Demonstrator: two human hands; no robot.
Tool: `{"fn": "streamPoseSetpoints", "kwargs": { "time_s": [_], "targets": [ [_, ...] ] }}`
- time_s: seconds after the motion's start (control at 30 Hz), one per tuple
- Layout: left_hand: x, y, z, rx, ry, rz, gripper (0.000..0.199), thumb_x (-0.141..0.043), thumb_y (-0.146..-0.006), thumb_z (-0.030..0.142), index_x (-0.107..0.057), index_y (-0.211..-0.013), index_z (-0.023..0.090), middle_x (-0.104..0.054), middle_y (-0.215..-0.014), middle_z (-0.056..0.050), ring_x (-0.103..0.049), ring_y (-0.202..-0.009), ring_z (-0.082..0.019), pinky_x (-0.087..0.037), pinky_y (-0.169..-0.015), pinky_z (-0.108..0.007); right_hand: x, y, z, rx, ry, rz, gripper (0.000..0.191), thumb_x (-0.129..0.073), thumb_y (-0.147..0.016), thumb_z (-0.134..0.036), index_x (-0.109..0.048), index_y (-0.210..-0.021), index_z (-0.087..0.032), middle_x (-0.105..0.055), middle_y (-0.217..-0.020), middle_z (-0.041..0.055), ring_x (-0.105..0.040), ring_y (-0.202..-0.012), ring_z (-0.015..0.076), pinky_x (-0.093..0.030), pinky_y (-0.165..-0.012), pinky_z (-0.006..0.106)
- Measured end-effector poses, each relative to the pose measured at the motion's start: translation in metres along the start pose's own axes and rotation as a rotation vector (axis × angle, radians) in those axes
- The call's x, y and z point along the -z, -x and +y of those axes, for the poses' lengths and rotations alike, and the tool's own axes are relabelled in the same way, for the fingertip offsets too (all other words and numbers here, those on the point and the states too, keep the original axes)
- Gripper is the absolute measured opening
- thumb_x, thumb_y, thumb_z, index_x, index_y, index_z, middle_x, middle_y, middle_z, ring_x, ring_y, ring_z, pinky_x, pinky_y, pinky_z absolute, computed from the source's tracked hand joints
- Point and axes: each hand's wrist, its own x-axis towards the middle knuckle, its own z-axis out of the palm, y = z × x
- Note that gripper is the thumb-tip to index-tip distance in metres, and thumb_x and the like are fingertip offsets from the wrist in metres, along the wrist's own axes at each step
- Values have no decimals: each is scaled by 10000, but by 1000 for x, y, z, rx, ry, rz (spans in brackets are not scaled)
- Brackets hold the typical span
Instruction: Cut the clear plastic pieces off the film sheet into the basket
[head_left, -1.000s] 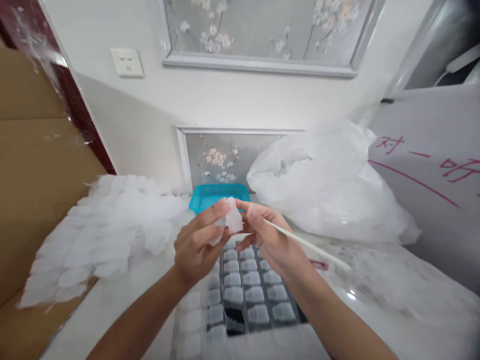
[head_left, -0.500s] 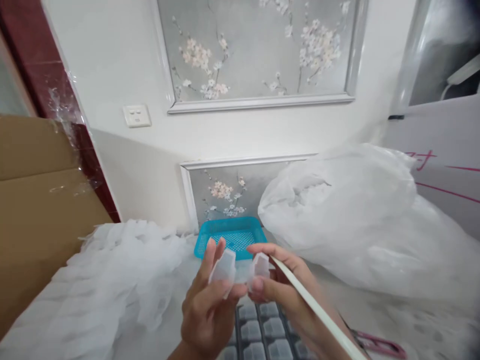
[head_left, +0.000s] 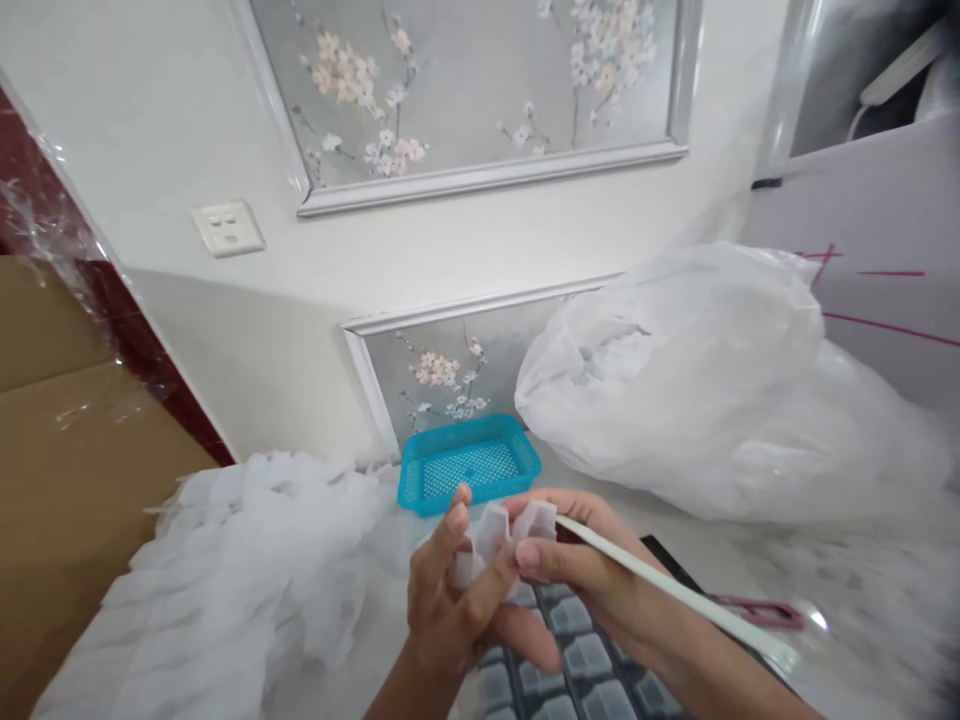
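Translucent white plastic pieces (head_left: 491,535) are held between both hands, above a dark tray (head_left: 574,640) of clear-topped compartments. My left hand (head_left: 469,600) has its thumb and fingers around the left part of the plastic. My right hand (head_left: 577,545) pinches the right part with thumb and forefinger. A long pale green stick (head_left: 675,595) also runs from between the right-hand fingers back over the forearm. Whether the plastic is one piece or several is unclear.
A blue perforated basket (head_left: 469,465) stands against the wall. Stacked white translucent sheets (head_left: 195,580) and a cardboard box (head_left: 67,480) lie left. At right are a big plastic bag (head_left: 705,390) and a pink-handled tool (head_left: 765,610).
The view has tilted and shifted. The hands have come closer together, and the left fingers have curled further round the plastic. More of the dark tray shows.
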Motion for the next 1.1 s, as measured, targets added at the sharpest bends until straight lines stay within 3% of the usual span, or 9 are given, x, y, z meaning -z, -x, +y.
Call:
{"fn": "streamPoseSetpoints", "kwargs": {
  "time_s": [0.07, 0.17, 0.27, 0.4, 0.53, 0.67, 0.83, 1.0, 1.1],
  "targets": [
    [-1, -1, 1, 64, 72, -28, 449, -437, -962, 514, -687, -985, 142, -371, -1544, -112, -498, -1335, -259, -599, -833, -243, 1, 0, -1, -1, -29, 76, 317, -866, -653, -343, -755, -904, -185, -693, -804, 22, -598, -739, 137, -452, -669, 233],
    [-4, -1, 4, 158, 170, -117, 222, -572, -954, 277, -684, -1121, 183, -450, -1498, -95, -558, -1277, -241, -593, -849, -256, 5, -1, -7, -8, -64, 116, 364, -894, -593, -369, -773, -888, -193, -695, -780, 25, -596, -724, 142, -469, -671, 247],
    [-7, -3, 11, 244, 251, -99, 391, -665, -867, 112, -627, -1238, 228, -593, -1368, -68, -648, -1158, -220, -602, -885, -307, 13, -2, -14, -13, -32, 58, 387, -889, -591, -396, -788, -884, -165, -666, -717, 25, -559, -666, 120, -459, -660, 242],
    [-4, -13, 22, 319, 141, -17, 651, -755, -819, 230, -465, -1402, 205, -749, -1065, -53, -742, -893, -177, -627, -740, -253, 20, -3, -21, -38, 10, -6, 357, -885, -589, -386, -779, -839, -154, -631, -696, 16, -519, -640, 111, -421, -615, 225],
    [2, -26, 29, 286, -30, -136, 552, -749, -806, 401, -568, -1284, 192, -763, -977, -49, -742, -736, -135, -596, -644, -176, 24, 1, -25, -101, -21, -224, 299, -840, -644, -380, -732, -745, -120, -549, -619, -7, -432, -571, 83, -334, -561, 217],
    [-3, -27, 34, 305, 2, -163, 694, -753, -761, 480, -519, -1351, 202, -748, -1041, -57, -752, -826, -168, -608, -707, -190, 31, 2, -31, -125, 1, -265, 268, -820, -669, -344, -677, -684, -117, -525, -581, -16, -397, -545, 80, -269, -534, 228],
    [-7, -20, 36, 344, 81, -161, 820, -764, -774, 406, -382, -1469, 199, -715, -1132, -62, -723, -963, -198, -610, -801, -209, 31, 2, -38, -166, 64, -304, 275, -836, -643, -346, -666, -649, -131, -544, -561, -24, -395, -523, 73, -264, -520, 223],
    [-1, -25, 30, 172, 149, -197, 873, -784, -775, 311, -317, -1502, 186, -638, -1256, -100, -621, -1162, -246, -583, -944, -314, 24, 6, -37, -163, 102, -248, 313, -854, -614, -389, -681, -640, -129, -569, -574, -10, -453, -557, 95, -324, -557, 235],
    [1, -24, 28, 117, 176, -203, 880, -785, -771, 325, -313, -1505, 214, -644, -1248, -92, -591, -1207, -249, -584, -945, -336, 22, 9, -34, -133, 117, -233, 332, -842, -637, -413, -651, -614, -142, -534, -563, -23, -421, -547, 89, -306, -538, 233]
  ]
}}
